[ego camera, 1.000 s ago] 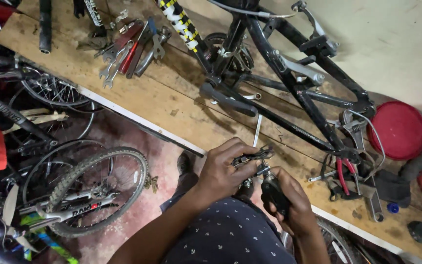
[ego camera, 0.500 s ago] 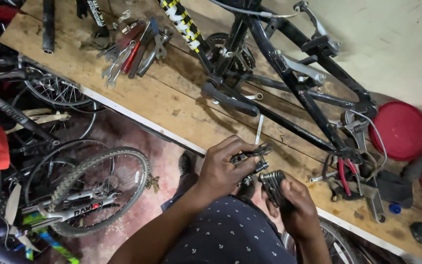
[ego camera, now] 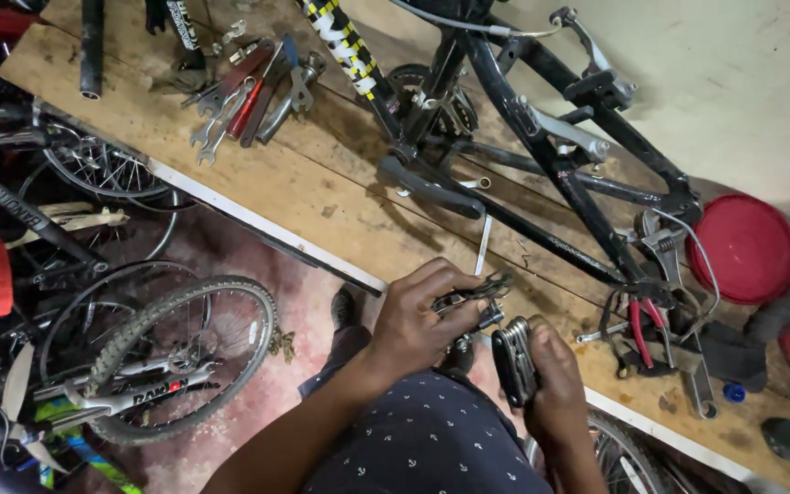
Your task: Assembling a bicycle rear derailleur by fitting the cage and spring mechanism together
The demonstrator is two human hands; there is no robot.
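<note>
My left hand [ego camera: 418, 320] is closed around a small dark metal bicycle part [ego camera: 477, 295] held over the near edge of the wooden workbench [ego camera: 322, 192]. My right hand [ego camera: 550, 384] grips a black folding multi-tool [ego camera: 514, 359], its end close to the part. A black bicycle frame [ego camera: 541, 155] lies on the bench just beyond both hands. My dark patterned sleeve fills the bottom of the view.
Wrenches and pliers [ego camera: 249, 96] lie at the bench's far left. Red-handled pliers [ego camera: 642, 329], an adjustable wrench [ego camera: 665, 247] and a red round lid [ego camera: 747, 247] sit at right. A bicycle wheel [ego camera: 176, 357] and other bikes stand on the floor at left.
My right hand has turned the multi-tool and brought it closer to the part in my left hand. The view has shifted slightly.
</note>
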